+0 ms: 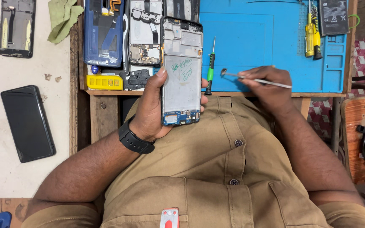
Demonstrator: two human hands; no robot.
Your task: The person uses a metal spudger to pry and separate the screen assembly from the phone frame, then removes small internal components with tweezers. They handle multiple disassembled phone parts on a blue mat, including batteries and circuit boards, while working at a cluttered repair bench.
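The left hand is wrapped around an opened phone frame, thumb along one long edge and fingertips on the other, holding it upright over the lap just in front of the bench. The right hand pinches thin metal tweezers, tips hovering over the blue work mat beside a green-handled screwdriver. That frame looks light, thin and stiff, but fragile, with a small board exposed at its lower end, so the side rails seem the safest hold. More stripped phones lie on the bench behind it.
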